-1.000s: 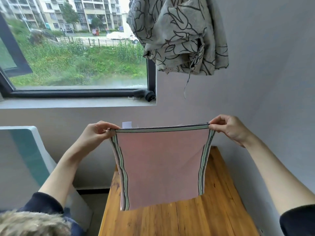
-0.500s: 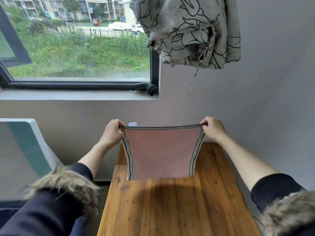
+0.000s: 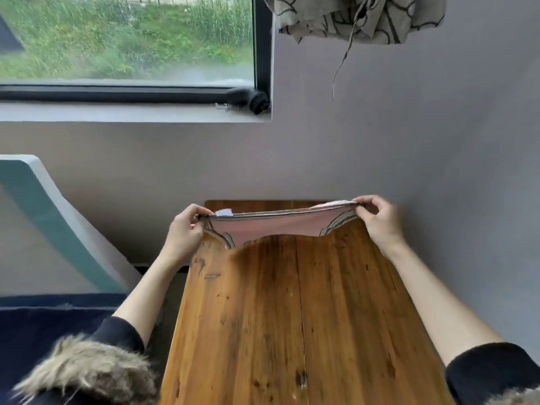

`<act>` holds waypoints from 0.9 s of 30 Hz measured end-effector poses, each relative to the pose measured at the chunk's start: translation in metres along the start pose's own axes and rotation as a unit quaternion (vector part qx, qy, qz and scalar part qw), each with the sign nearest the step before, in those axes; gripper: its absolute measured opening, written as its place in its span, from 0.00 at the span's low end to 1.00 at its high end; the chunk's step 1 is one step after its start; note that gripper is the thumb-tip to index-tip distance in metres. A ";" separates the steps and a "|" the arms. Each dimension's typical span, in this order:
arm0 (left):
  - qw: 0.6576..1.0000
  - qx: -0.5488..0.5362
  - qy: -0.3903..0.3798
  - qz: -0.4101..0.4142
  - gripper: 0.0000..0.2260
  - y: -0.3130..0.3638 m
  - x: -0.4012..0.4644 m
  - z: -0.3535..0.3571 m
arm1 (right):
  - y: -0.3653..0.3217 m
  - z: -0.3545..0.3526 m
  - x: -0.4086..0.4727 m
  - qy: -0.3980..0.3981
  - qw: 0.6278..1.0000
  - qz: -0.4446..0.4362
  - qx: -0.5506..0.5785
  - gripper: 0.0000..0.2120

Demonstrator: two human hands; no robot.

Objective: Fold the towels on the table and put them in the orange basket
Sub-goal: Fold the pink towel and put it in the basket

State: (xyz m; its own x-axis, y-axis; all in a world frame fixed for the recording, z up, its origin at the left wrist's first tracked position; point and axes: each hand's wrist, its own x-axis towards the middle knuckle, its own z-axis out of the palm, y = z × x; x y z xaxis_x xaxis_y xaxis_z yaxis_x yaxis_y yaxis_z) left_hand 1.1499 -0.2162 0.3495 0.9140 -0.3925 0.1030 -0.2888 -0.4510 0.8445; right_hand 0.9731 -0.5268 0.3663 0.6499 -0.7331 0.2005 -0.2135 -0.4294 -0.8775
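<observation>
At 9 o'clock, a white-and-teal curved panel (image 3: 55, 217) leans against the grey wall, and a black-framed window (image 3: 128, 48) fills the 11 o'clock corner, with a small black cylindrical object (image 3: 248, 99) lying on its sill. At 8 o'clock, a dark sleeve with a fur-trimmed cuff (image 3: 84, 372) covers the left forearm. The left hand (image 3: 184, 232) grips 1 top corner of the pink towel with grey-striped edges (image 3: 274, 226), its fingers (image 3: 194, 210) curled and pinching the cloth near a small white label (image 3: 224, 212). The towel is stretched taut between both hands at 12 o'clock of the long brown wooden plank surface (image 3: 292, 317), over its far end; the lower part of the cloth sags toward the wood, and whether it touches cannot be told. The bare planks run from centre down to 6 o'clock. At 1 o'clock, the right hand (image 3: 380, 220) holds the opposite top corner, its fingers (image 3: 365, 201) bent and pinching the hem. Higher at 1 o'clock, a grey curtain with black line patterns (image 3: 359, 17) hangs bunched, 1 thin cord dangling below it. At 5 o'clock, a second dark sleeve (image 3: 491, 372) covers the right forearm.
</observation>
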 end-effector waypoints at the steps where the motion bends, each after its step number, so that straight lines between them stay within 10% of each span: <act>1: 1.000 0.017 -0.023 -0.013 0.16 -0.012 -0.014 0.006 | 0.016 0.001 -0.016 -0.014 1.000 0.021 -0.004 0.08; 7: 0.962 0.122 -0.209 -0.126 0.10 -0.069 -0.085 0.033 | 0.096 -0.001 -0.103 -0.188 0.961 0.169 -0.110 0.05; 18: 0.794 0.192 -0.508 -0.274 0.07 -0.099 -0.154 0.048 | 0.132 -0.022 -0.168 -0.475 0.777 0.331 -0.248 0.03; 27: 0.895 -0.038 -0.326 -0.301 0.07 -0.112 -0.143 0.050 | 0.138 -0.006 -0.145 -0.317 0.883 0.313 -0.145 0.04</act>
State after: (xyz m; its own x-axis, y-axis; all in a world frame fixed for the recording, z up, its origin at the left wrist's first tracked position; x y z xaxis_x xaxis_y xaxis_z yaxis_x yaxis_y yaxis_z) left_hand 1.0377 -0.1496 0.2136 0.5301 -0.4920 -0.6906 0.2426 -0.6924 0.6795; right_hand 0.8448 -0.4829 0.2193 0.5962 -0.4718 -0.6496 -0.7943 -0.2291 -0.5626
